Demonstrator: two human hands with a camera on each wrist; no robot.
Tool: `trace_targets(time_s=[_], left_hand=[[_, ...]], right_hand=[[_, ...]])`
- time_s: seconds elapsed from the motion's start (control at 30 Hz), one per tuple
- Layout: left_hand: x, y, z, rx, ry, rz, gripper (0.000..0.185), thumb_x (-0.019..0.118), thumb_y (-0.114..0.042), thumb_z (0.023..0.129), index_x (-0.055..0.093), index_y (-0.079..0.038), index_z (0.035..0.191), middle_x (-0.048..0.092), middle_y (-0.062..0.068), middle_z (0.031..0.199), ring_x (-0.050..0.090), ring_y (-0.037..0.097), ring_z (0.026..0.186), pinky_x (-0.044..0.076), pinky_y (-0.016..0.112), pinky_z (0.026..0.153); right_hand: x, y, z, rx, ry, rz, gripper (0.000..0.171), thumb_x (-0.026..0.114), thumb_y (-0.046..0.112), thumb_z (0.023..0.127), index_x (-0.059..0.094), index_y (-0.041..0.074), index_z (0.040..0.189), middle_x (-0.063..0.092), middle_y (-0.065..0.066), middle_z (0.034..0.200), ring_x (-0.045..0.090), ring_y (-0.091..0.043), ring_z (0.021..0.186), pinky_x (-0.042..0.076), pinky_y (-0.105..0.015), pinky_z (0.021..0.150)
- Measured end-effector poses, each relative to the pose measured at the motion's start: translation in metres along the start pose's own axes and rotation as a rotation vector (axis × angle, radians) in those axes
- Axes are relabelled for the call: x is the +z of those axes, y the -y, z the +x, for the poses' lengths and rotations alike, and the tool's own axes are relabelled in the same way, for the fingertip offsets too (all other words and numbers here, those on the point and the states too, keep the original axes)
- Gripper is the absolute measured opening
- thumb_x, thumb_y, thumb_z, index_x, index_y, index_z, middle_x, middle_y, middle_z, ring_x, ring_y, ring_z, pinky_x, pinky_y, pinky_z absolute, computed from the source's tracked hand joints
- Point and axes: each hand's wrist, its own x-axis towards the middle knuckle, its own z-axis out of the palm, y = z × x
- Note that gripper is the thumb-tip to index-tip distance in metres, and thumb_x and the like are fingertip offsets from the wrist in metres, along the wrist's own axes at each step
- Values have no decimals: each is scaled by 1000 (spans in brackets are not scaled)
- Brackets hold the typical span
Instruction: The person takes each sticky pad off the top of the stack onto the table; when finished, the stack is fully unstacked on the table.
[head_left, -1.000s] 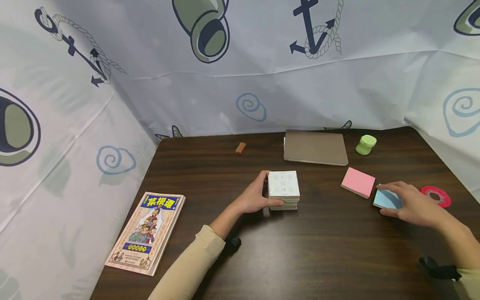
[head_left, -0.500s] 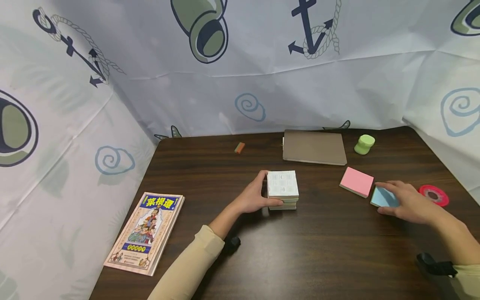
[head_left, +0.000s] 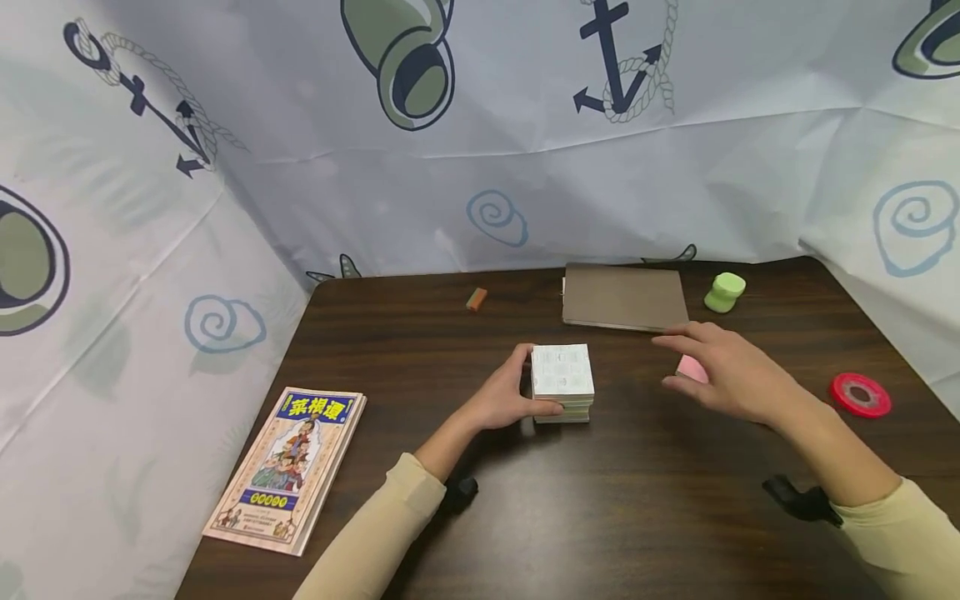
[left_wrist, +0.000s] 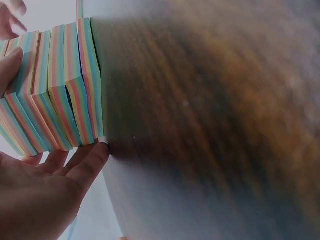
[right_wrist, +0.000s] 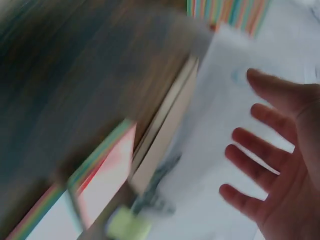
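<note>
A stack of sticky note pads (head_left: 562,371) stands mid-table, its top white and faintly printed. Striped coloured edges show on the stack (left_wrist: 50,90) in the left wrist view. My left hand (head_left: 506,397) holds it from the left, thumb across the near side. My right hand (head_left: 731,375) hovers with fingers spread, nothing between them, and partly covers a pink sticky note pad (head_left: 692,368) in the head view. Seen from the right wrist, the pink pad (right_wrist: 107,180) has a pale blue pad (right_wrist: 55,220) beside it; in the head view my right hand and forearm hide the blue one.
Behind the stack lies a grey-brown notebook (head_left: 625,297), with a green hourglass-shaped object (head_left: 724,292) to its right. A red tape roll (head_left: 860,395) is at the right. An illustrated book (head_left: 285,471) lies at the left; a small orange-green block (head_left: 476,299) sits at the back.
My right hand has left the blue pad and moved left and up over the pink pad. The left hand keeps its hold on the stack.
</note>
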Motion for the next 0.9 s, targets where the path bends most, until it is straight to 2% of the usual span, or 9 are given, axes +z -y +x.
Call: trace_targets(time_s=[0.1, 0.17, 0.3, 0.43, 0.63, 0.8, 0.9], left_hand=[[0, 0, 1, 7, 6, -5, 85, 87, -30, 76, 33, -14, 140, 53, 5, 132, 50, 21, 123, 41, 43, 97], [0, 0, 1, 11, 10, -15, 85, 86, -29, 76, 33, -14, 140, 52, 5, 132, 49, 21, 124, 41, 44, 98], [-1, -1, -1, 16, 15, -29, 84, 86, -29, 77, 33, -14, 141, 52, 3, 131, 49, 21, 123, 42, 44, 96], [-2, -1, -2, 21, 23, -34, 82, 84, -30, 78, 33, -15, 141, 51, 2, 131, 49, 20, 123, 43, 44, 95], [-2, -2, -2, 30, 22, -39, 78, 83, -32, 79, 35, -16, 138, 52, 2, 129, 50, 18, 120, 44, 42, 93], [-3, -3, -2, 30, 22, -48, 78, 83, -29, 79, 35, -15, 138, 52, 3, 129, 49, 20, 122, 44, 43, 95], [-3, -3, -2, 38, 14, -71, 79, 84, -24, 78, 35, -12, 139, 53, 8, 129, 49, 25, 123, 42, 48, 97]], right_hand=[[10, 18, 21, -115, 26, 12, 62, 77, 33, 85, 54, 9, 138, 52, -16, 136, 53, -34, 118, 43, -53, 95], [16, 31, 34, -144, 50, 44, 67, 76, 37, 86, 50, 10, 142, 47, -15, 141, 49, -33, 123, 42, -52, 96], [28, 50, 57, -155, 109, 137, 74, 71, 45, 88, 43, 13, 148, 39, -14, 150, 39, -32, 134, 38, -52, 102], [37, 62, 74, -142, 187, 176, 74, 67, 51, 90, 42, 15, 149, 37, -13, 152, 34, -32, 138, 35, -53, 105], [43, 69, 84, -140, 234, 206, 78, 72, 54, 83, 47, 14, 146, 45, -6, 144, 42, -23, 131, 42, -43, 97], [42, 73, 87, -172, 210, 183, 74, 77, 49, 82, 53, 12, 141, 50, -3, 137, 48, -20, 121, 45, -38, 90], [42, 74, 88, -195, 190, 149, 71, 78, 47, 81, 56, 11, 138, 51, -3, 134, 50, -19, 118, 47, -36, 88]])
